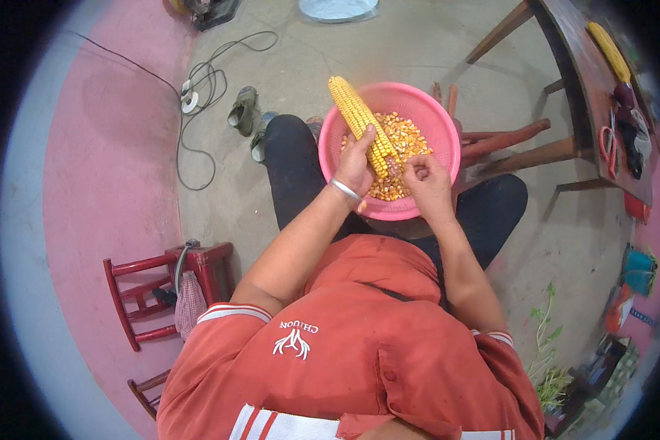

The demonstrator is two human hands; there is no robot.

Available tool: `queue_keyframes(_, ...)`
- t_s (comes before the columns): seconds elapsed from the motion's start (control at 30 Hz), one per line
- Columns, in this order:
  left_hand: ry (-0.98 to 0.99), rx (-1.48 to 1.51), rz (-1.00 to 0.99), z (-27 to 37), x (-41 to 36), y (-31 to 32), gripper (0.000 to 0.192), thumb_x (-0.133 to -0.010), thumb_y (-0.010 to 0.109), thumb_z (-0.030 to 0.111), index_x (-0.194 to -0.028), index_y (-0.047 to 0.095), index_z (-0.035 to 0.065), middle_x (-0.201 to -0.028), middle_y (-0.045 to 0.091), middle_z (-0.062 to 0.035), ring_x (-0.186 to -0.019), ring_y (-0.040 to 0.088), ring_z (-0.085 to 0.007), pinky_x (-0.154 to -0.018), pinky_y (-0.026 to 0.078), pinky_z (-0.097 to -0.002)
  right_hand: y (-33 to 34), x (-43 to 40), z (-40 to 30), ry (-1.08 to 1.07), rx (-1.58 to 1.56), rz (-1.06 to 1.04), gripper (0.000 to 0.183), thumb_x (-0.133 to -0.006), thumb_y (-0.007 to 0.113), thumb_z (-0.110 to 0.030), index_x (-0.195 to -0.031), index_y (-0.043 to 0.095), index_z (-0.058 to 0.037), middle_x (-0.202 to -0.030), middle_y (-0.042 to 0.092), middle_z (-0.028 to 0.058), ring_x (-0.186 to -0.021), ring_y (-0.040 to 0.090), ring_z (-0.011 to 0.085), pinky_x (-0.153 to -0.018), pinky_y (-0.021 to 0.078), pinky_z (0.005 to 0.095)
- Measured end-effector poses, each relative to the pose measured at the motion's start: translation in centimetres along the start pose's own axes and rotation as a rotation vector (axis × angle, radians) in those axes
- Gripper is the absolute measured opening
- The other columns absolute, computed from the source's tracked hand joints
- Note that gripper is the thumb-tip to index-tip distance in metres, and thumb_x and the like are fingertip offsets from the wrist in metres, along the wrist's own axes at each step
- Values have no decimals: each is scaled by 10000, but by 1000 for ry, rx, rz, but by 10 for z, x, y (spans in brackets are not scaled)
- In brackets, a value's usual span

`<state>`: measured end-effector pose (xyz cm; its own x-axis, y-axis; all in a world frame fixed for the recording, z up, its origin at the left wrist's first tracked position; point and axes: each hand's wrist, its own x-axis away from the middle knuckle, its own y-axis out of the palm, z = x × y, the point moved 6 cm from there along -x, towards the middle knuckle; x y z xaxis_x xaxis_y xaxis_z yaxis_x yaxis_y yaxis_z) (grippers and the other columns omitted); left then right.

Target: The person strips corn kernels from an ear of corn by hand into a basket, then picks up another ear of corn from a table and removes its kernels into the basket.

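Note:
A yellow ear of corn [357,113] slants over a pink plastic basket [452,143], which sits between my knees. My left hand [358,162] is wrapped around the ear's lower half, thumb on top. Near that end some kernels are gone and the bare cob shows. Touching or very close to this end are the bent fingers of my right hand [426,173]; whether a kernel is between them is hidden. Loose corn kernels [404,135] cover the bottom of the basket.
To the right stands a wooden table [577,82] bearing another ear of corn [610,52] and red-handled scissors [608,148]. A cable [212,82] with a power socket, and green shoes [245,113], lie on the floor at left. A red wooden chair [143,297] is by the pink wall.

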<state>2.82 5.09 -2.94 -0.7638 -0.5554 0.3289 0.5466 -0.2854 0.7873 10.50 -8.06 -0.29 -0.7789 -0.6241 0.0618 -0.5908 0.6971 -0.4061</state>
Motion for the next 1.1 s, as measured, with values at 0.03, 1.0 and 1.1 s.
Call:
queue_keyframes(0.03,-11,-2,-6,2,0,1,246,-965,475,180,-1186,460,73,-1035,576,-55,-957,576,-174,-861,481,-350,-6,-2,6,24,-56,12,168,-781,661,-103,-912,626,-5,-713,598,8,-615,547,81,-562,454,233)
queue_keyframes(1.0,-29,18,-141,-1,4,15,224,-967,467,136,-1177,484,60,-1030,567,-33,-956,567,-154,-867,470,-325,25,-3,17,324,-432,-138,438,-929,550,-351,-1187,513,2,-974,573,57,-856,545,107,-719,459,252)
queue_keyframes(1.1,-29,-9,-153,-6,3,9,231,-963,470,125,-1186,478,63,-1052,560,-36,-970,558,-150,-879,459,-321,35,1,8,377,-434,-252,485,-938,532,-381,-1243,497,-5,-1024,579,58,-901,545,112,-730,462,261)
